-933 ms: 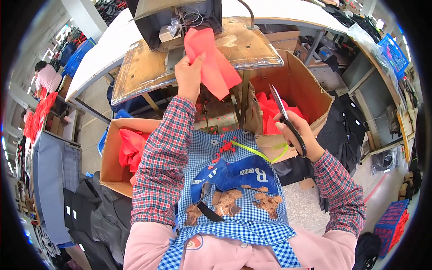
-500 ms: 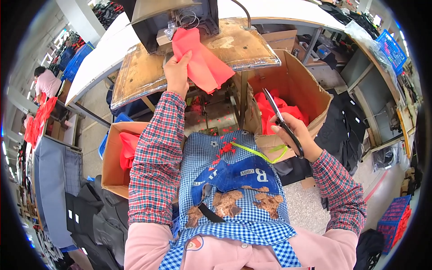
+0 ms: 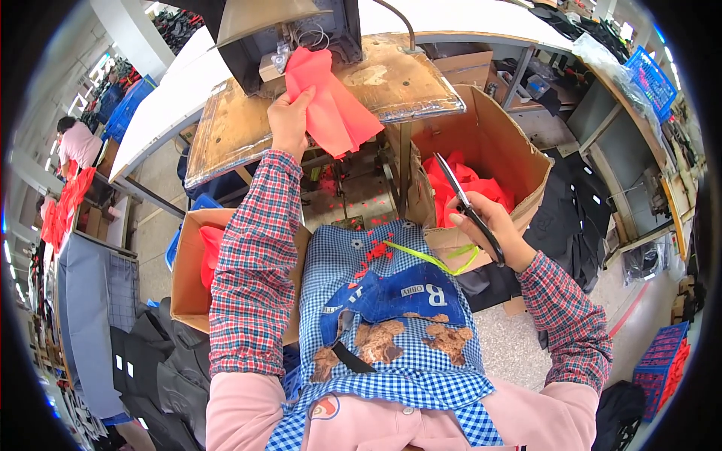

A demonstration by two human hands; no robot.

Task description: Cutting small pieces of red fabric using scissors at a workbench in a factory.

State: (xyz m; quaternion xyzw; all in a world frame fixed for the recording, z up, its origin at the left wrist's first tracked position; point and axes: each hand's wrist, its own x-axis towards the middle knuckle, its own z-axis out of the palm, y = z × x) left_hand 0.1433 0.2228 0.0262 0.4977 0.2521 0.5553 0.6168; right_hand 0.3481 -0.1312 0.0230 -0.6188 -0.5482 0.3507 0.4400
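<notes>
Pinched in my left hand [image 3: 290, 120] is a coral-red piece of fabric [image 3: 335, 113]. Its upper end lies at the dark machine [image 3: 346, 37] on the worn wooden table [image 3: 406, 79], and its lower end hangs past the table's front edge. My right hand [image 3: 492, 225] is wrapped round the black handles of a pair of scissors [image 3: 465, 199], blades pointing up and away, in front of the right cardboard box. A yellow-green strip [image 3: 421, 255] runs from the scissors side down onto my blue checked apron [image 3: 376, 301], where small red scraps [image 3: 376, 252] lie.
Red fabric [image 3: 470, 184] fills part of the large cardboard box [image 3: 526, 150] on the right. Another cardboard box [image 3: 188, 263] with red fabric stands left. Black cut pieces [image 3: 150, 368] lie on both sides. Far left, a person in pink [image 3: 79, 143] works near red fabric.
My left hand and the red fabric have shifted slightly to the left. The scissors stay in my right hand, nearly unmoved.
</notes>
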